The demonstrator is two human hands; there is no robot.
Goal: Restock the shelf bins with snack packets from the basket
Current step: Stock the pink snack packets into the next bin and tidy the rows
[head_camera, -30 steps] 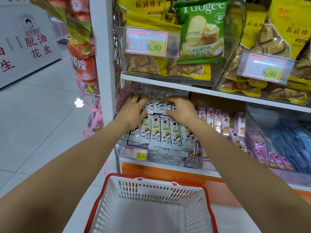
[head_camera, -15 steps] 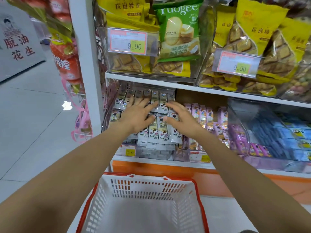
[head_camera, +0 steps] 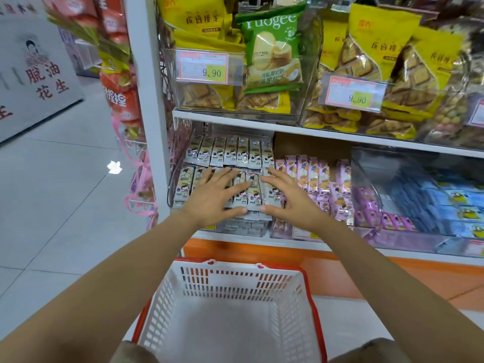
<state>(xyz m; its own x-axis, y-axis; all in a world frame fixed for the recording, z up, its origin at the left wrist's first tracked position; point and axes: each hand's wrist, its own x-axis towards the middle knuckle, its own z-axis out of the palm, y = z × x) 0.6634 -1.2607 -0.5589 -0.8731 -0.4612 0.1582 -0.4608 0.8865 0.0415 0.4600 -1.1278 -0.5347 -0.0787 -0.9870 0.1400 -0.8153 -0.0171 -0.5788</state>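
Flat, gripping nothing, your left hand [head_camera: 214, 199] and right hand [head_camera: 290, 203] press the packets [head_camera: 253, 198]; push unevenly and those beneath could spill out of the bin [head_camera: 246, 229].

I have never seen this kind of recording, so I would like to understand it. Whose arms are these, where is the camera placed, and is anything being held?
There is no machine here: a person works with two bare hands. The one camera sits on the person's head and looks forward and down. The left hand and the right hand are spread flat over the grey snack packets in a clear shelf bin. Neither hand holds anything. Pink packets stand to the right. Below is a white basket with a red rim, and no packets show inside it.
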